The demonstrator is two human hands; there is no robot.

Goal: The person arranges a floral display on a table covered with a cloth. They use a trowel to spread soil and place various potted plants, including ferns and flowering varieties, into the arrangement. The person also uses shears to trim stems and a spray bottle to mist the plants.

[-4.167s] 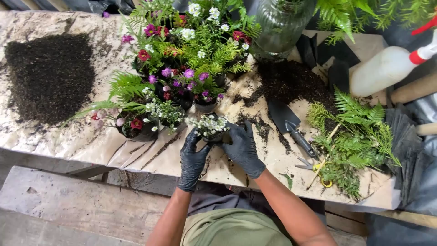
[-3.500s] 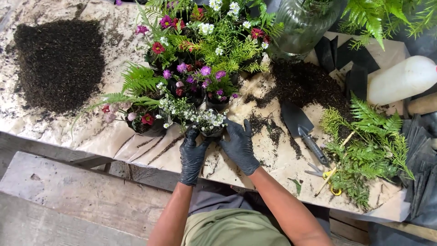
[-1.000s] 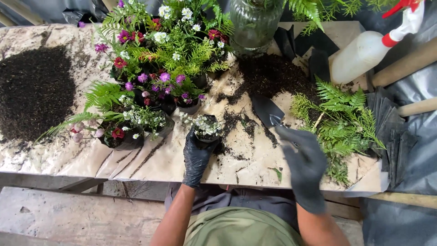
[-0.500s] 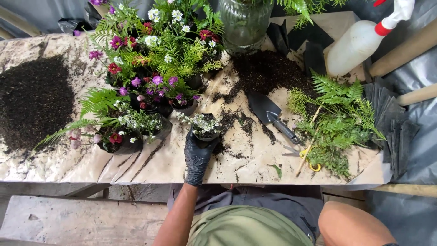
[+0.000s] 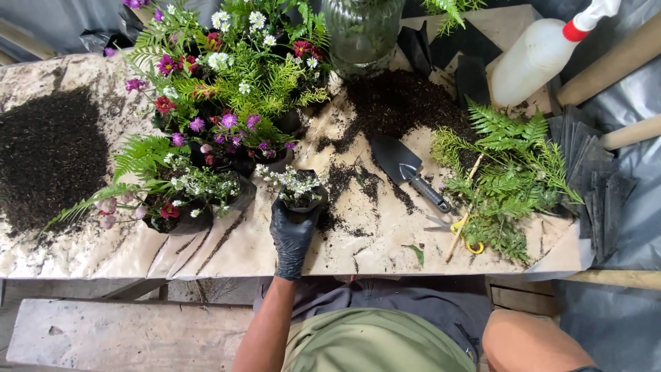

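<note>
My left hand, in a black glove, grips a small black plastic pot filled with soil and tiny white flowers. The pot stands on the paper-covered table near its front edge. My right hand is out of sight; only my bare right arm or knee shows at the bottom right. A black trowel lies on the table to the right of the pot.
A cluster of potted flowers and ferns stands left of the pot. Soil heaps lie at the far left and centre back. Cut fern fronds, yellow-handled scissors, a spray bottle, a glass jar.
My right hand let go of the pot, swung out to the right and dropped out of view. The left hand stays on the pot. The camera shifted slightly.
</note>
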